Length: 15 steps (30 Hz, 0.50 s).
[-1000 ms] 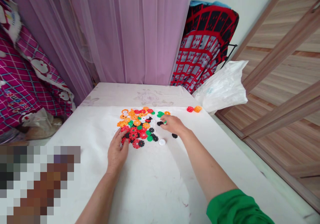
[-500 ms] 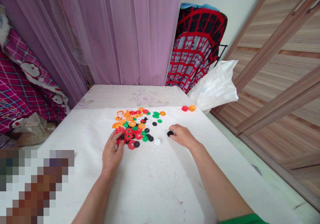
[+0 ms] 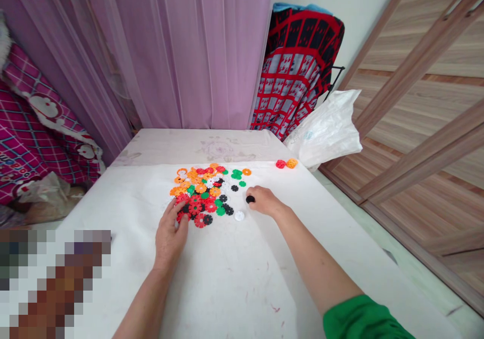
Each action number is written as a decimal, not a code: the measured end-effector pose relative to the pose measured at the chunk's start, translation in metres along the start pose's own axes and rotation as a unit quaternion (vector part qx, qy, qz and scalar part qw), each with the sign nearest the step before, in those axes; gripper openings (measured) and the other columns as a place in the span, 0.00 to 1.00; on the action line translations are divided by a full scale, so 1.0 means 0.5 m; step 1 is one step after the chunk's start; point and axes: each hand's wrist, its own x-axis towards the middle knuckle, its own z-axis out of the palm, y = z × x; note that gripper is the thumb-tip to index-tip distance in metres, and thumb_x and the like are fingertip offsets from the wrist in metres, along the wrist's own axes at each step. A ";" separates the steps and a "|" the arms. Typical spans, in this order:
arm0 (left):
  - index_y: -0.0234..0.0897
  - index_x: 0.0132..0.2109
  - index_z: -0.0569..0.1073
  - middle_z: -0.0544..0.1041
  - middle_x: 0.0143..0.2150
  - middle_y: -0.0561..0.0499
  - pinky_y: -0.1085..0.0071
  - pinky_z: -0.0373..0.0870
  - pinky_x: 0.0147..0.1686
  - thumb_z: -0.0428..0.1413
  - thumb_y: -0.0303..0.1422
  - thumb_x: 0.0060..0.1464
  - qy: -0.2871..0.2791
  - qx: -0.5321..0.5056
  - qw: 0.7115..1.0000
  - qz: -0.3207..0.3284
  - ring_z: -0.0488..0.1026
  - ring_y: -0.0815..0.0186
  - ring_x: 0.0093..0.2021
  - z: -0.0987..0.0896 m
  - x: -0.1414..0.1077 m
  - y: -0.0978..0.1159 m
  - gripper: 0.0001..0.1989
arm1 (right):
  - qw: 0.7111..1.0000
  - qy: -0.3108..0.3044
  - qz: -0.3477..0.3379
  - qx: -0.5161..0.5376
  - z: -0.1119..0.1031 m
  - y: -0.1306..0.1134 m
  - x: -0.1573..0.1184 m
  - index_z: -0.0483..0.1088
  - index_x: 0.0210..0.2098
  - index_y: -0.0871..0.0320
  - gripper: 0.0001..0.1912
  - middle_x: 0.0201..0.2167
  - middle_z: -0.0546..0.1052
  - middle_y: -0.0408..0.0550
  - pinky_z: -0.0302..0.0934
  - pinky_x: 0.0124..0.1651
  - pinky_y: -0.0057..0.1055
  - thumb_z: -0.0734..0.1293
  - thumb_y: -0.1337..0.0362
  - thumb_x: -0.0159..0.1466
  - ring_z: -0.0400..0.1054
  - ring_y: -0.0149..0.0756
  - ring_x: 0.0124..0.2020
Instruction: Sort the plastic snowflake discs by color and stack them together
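Observation:
My right hand [image 3: 264, 201] pinches a black notched plastic disc [image 3: 250, 199] by its edge, to the right of the pile. My left hand [image 3: 172, 228] rests with its fingers apart at the near left side of the pile, touching red notched discs [image 3: 195, 204]. The pile also has orange discs [image 3: 194, 177], green ones [image 3: 220, 211], black ones [image 3: 228, 209] and white ones [image 3: 212, 182]. A single white disc [image 3: 239, 216] lies between the pile and my right hand.
A red ball-like piece [image 3: 280, 164] and an orange one [image 3: 291, 163] sit at the table's far right. Beyond that edge stands a white plastic bag [image 3: 327, 129]. The table [image 3: 227, 288] is covered in white cloth. Wooden cabinet doors [image 3: 423, 142] line the right, a purple curtain [image 3: 196, 51] the back.
My right hand has moved left, toward the pile, with the black disc in its fingers. My left hand has stayed nearly still at the red discs.

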 end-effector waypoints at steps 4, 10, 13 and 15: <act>0.44 0.55 0.74 0.68 0.64 0.46 0.55 0.59 0.64 0.51 0.38 0.58 0.003 -0.003 1.000 0.000 0.64 0.57 0.64 -0.001 0.000 0.001 0.19 | 1.000 -0.004 -0.010 -0.006 -0.004 -0.012 0.019 0.73 0.46 0.55 0.15 0.46 0.75 0.49 0.58 0.46 0.28 0.65 0.67 0.59 0.70 0.37 0.45; 0.45 0.55 0.74 0.68 0.64 0.47 0.56 0.62 0.63 0.52 0.36 0.57 -0.004 -0.003 1.000 -0.002 0.64 0.56 0.64 -0.003 0.000 0.007 0.19 | 1.000 -0.018 0.014 -0.010 -0.023 -0.012 0.010 0.69 0.52 0.52 0.20 0.50 0.74 0.49 0.59 0.43 0.30 0.66 0.63 0.59 0.70 0.40 0.47; 0.46 0.55 0.74 0.68 0.64 0.48 0.56 0.61 0.64 0.53 0.35 0.56 0.001 -0.006 1.000 0.001 0.64 0.57 0.64 -0.003 -0.001 0.006 0.19 | 1.000 0.020 0.006 -0.008 -0.036 -0.036 0.017 0.69 0.53 0.52 0.21 0.51 0.74 0.49 0.59 0.48 0.30 0.66 0.63 0.60 0.68 0.39 0.51; 0.46 0.55 0.74 0.68 0.64 0.49 0.56 0.60 0.64 0.53 0.35 0.56 0.003 -0.005 1.000 0.000 0.64 0.58 0.64 -0.002 -0.001 0.005 0.19 | 0.999 0.041 -0.027 -0.008 -0.037 -0.065 0.028 0.70 0.50 0.52 0.18 0.51 0.74 0.47 0.58 0.50 0.30 0.66 0.63 0.60 0.67 0.38 0.53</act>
